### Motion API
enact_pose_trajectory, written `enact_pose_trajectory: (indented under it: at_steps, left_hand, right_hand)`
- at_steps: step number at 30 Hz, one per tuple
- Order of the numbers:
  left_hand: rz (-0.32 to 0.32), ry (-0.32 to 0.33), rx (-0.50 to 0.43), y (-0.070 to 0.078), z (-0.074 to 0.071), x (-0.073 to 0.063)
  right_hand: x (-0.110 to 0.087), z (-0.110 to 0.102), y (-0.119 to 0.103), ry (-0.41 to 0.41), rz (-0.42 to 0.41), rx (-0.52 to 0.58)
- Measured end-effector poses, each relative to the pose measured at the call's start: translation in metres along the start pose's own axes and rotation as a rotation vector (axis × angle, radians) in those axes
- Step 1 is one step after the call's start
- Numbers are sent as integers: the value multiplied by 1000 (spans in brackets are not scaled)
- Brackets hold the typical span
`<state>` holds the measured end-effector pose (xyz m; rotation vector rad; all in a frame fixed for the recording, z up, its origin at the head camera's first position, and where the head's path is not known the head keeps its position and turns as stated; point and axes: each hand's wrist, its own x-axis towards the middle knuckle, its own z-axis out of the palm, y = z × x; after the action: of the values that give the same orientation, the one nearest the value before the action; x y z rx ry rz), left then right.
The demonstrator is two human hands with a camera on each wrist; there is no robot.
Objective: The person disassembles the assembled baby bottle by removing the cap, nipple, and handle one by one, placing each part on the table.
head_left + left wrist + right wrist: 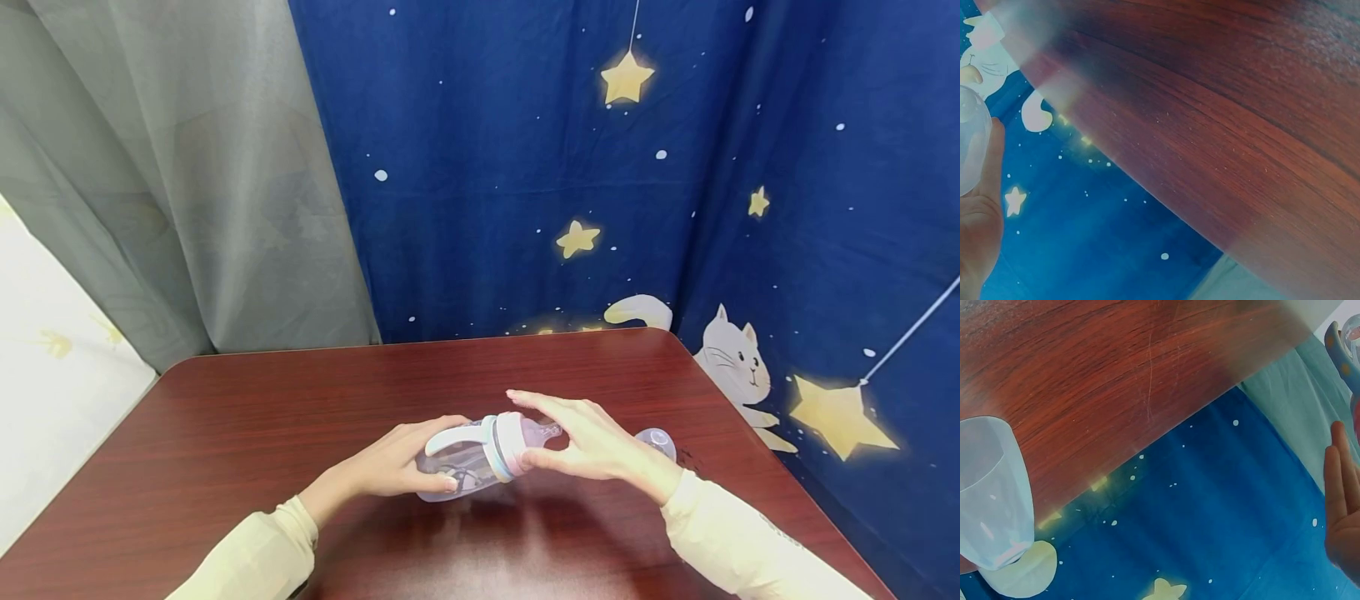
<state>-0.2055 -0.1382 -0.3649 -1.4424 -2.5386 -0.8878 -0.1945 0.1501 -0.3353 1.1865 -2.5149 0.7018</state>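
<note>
A clear baby bottle (463, 475) with pale handles, a pink collar (512, 442) and a nipple (546, 432) lies tilted sideways above the table, nipple to the right. My left hand (393, 458) grips its body, thumb on the near side; the left wrist view catches only the bottle's rounded base (971, 144). At the nipple end is my right hand (588, 437), its fingers extended over the nipple and its thumb at the collar. Whether the thumb touches is hard to tell. Behind the right wrist stands a clear dome-shaped cap (660, 442), larger in the right wrist view.
The reddish-brown wooden table (300, 408) has rounded far corners. Beyond its far edge hang a grey curtain (247, 208) and a blue curtain (480, 167) printed with stars and a white cat.
</note>
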Motion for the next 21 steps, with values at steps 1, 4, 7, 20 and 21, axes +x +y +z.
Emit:
enact_pose_trajectory:
  at_steps: [1,4,7,20,21]
  left_hand:
    - [-1,-1,-1,0,0,0]
    - [-2,-5,-7,0,1,0]
    - [-3,-7,-9,0,1,-1]
    - [-5,-4,-2,0,2,-2]
    - [-7,-5,-3,0,2,-3]
  right_hand:
    - [0,0,-1,1,14,0]
    - [1,0,-2,-14,26,-1]
    - [2,1,-3,-31,17,-13]
    - [1,3,-1,-31,-60,-21]
    - [1,3,0,-32,-68,-20]
